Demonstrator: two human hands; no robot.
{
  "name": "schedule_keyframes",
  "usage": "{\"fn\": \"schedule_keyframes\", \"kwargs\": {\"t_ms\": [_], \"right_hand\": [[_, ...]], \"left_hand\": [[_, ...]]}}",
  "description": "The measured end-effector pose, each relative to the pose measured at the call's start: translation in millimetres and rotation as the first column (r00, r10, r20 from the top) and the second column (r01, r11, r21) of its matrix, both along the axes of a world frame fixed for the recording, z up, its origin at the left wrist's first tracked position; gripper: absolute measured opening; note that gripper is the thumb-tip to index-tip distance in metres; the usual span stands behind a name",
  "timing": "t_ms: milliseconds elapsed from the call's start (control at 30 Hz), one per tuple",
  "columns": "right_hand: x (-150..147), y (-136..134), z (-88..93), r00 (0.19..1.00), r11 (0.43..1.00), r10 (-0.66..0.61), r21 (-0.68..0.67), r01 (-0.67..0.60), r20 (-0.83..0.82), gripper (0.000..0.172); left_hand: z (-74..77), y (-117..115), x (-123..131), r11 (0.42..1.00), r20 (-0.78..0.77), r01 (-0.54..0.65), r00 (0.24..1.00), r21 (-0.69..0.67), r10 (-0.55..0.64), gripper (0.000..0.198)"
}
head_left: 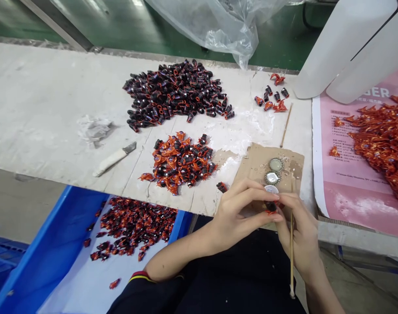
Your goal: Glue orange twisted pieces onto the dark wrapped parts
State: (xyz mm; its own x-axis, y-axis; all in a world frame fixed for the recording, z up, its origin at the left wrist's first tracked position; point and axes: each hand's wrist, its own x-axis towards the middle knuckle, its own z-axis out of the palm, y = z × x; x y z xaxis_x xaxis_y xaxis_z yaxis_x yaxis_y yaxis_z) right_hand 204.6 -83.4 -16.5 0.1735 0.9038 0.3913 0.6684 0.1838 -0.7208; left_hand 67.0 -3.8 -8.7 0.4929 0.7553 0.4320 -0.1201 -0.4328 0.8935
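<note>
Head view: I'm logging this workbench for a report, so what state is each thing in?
Left hand, pinching a small black-and-red piece
Right hand, gripping a thin bamboo stick
White-handled utility knife, lying with blade out
Clear plastic bag, crumpled
Blue plastic crate, holding loose red-and-black pieces

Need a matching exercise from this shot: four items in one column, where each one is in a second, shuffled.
Items
1. Utility knife
2. Metal bottle caps
3. Longest wooden stick
4. Heap of red-orange pieces

Places
A. In the right hand
B. On pink printed paper
C. On the white bench top
D. On a cardboard scrap

Pairs: 1-C, 2-D, 3-A, 4-B
</note>
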Motion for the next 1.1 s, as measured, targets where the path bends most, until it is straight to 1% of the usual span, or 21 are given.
{"fn": "schedule_keyframes", "kwargs": {"t_ms": [133,200,267,300,333,367,400,433,500,533,567,600,667,700,733,767,833,867,933,1033,1100], "right_hand": [[0.0,1.7,1.0,1.000,1.000,0.002,-0.011,-0.002,0.002,0.008],[2.7,1.6,1.9,1.000,1.000,-0.006,-0.005,0.006,0.014,0.007],[8.0,0.6,1.7,0.999,0.999,-0.025,0.024,0.024,0.035,0.012],[11.5,-0.2,1.0,0.998,0.998,-0.040,0.044,0.038,0.041,0.016],[15.2,-1.1,-0.1,0.998,0.997,-0.054,0.059,0.052,0.043,0.021],[18.8,-2.1,-1.4,0.997,0.996,-0.063,0.070,0.061,0.040,0.025],[22.0,-2.9,-2.7,0.997,0.994,-0.067,0.083,0.064,0.034,0.028],[24.4,-3.7,-3.8,0.997,0.994,-0.065,0.092,0.063,0.028,0.030],[26.9,-4.6,-4.8,0.997,0.991,-0.082,0.109,0.082,-0.005,0.031],[27.2,-4.6,-4.8,0.995,0.988,-0.098,0.118,0.101,-0.034,0.030],[27.2,-4.2,-4.7,0.991,0.984,-0.113,0.131,0.122,-0.074,0.028],[27.2,-3.4,-4.6,0.985,0.980,-0.122,0.141,0.140,-0.125,0.026],[28.2,-1.3,-4.9,0.967,0.973,-0.112,0.174,0.154,-0.230,0.027],[29.4,-0.2,-5.2,0.959,0.969,-0.111,0.186,0.162,-0.261,0.029],[30.9,0.7,-5.6,0.955,0.964,-0.127,0.194,0.182,-0.268,0.030],[32.5,1.3,-6.0,0.955,0.958,-0.158,0.196,0.210,-0.252,0.031],[34.6,1.3,-6.3,0.954,0.946,-0.232,0.183,0.266,-0.191,0.028],[34.8,1.0,-6.3,0.951,0.945,-0.247,0.169,0.279,-0.186,0.026],[33.6,0.4,-6.4,0.940,0.952,-0.228,0.143,0.270,-0.254,0.021],[30.6,0.5,-8.8,0.924,0.960,-0.160,0.163,0.228,-0.346,0.031],[29.9,0.7,-12.1,0.931,0.967,-0.128,0.165,0.194,-0.340,0.032]], "left_hand": [[1.1,-0.3,-2.0,0.997,-0.064,-0.036,0.997,0.063,0.040,0.023],[2.9,3.1,-8.9,0.990,-0.115,-0.082,0.989,0.111,0.094,0.020],[6.3,11.6,-23.1,0.963,-0.198,-0.176,0.956,0.205,0.217,0.017],[8.9,17.8,-32.9,0.936,-0.261,-0.229,0.918,0.266,0.299,0.016],[12.2,25.2,-44.0,0.904,-0.330,-0.269,0.865,0.333,0.379,0.016],[16.2,33.8,-55.8,0.873,-0.410,-0.287,0.795,0.394,0.447,0.016],[20.7,43.3,-67.3,0.857,-0.487,-0.272,0.730,0.437,0.479,0.017],[25.3,53.9,-77.7,0.860,-0.547,-0.225,0.692,0.458,0.472,0.019],[33.5,78.1,-92.0,0.875,-0.605,-0.188,0.658,0.446,0.449,0.022],[36.1,91.8,-95.1,0.869,-0.615,-0.206,0.634,0.451,0.470,0.020],[37.4,106.3,-95.5,0.848,-0.616,-0.240,0.599,0.472,0.512,0.019],[37.2,121.3,-93.5,0.853,-0.652,-0.243,0.560,0.461,0.512,0.018],[33.0,150.6,-85.1,0.877,-0.735,-0.244,0.479,0.414,0.480,0.016],[29.8,163.6,-80.0,0.891,-0.779,-0.220,0.433,0.397,0.454,0.013],[26.5,174.7,-75.1,0.897,-0.806,-0.209,0.394,0.389,0.441,0.010],[23.5,183.5,-71.0,0.904,-0.823,-0.196,0.374,0.380,0.428,0.008],[19.3,194.2,-66.3,0.915,-0.840,-0.157,0.362,0.372,0.404,0.005],[18.2,196.5,-65.8,0.918,-0.845,-0.135,0.362,0.372,0.395,0.006],[17.7,196.4,-67.8,0.920,-0.851,-0.104,0.353,0.377,0.389,0.008],[18.4,186.1,-74.0,0.911,-0.838,-0.126,0.360,0.393,0.411,0.010],[19.5,171.0,-77.1,0.887,-0.785,-0.184,0.415,0.424,0.461,0.010]]}}
